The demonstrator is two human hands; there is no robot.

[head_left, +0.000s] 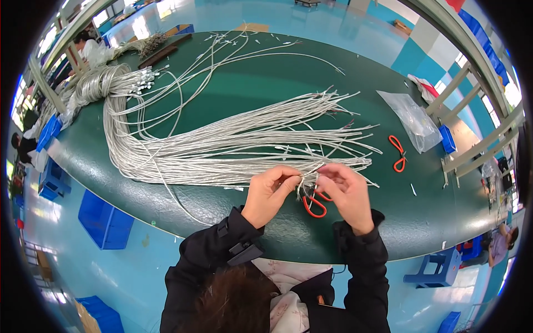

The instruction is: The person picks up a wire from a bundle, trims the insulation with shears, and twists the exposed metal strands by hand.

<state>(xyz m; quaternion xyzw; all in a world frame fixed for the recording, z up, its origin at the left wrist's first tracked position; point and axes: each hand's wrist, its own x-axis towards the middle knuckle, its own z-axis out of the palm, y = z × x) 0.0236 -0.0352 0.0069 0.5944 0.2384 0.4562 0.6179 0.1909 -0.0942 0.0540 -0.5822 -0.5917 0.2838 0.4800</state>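
Observation:
Many thin silvery-white cables (222, 125) lie in a long bundle across the green tabletop, their loose ends fanned toward the right. My left hand (270, 194) is closed, thumb and forefinger pinching a cable near the bundle's front right end. Close beside it, my right hand (348, 195) is also closed, its fingertips pinching the dark, stripped-looking end of that cable. The finest strands between the fingers are too small to make out. Red-handled scissors (315, 211) lie right below both hands, their blades partly hidden.
A second red-handled cutter (397, 154) lies to the right, near a clear plastic bag (411, 119). At the far left sits a tied cable coil (102, 83) with white connectors. Metal frame posts (472, 66) rise at the right. A blue bin (105, 221) and a blue stool (436, 269) stand on the floor.

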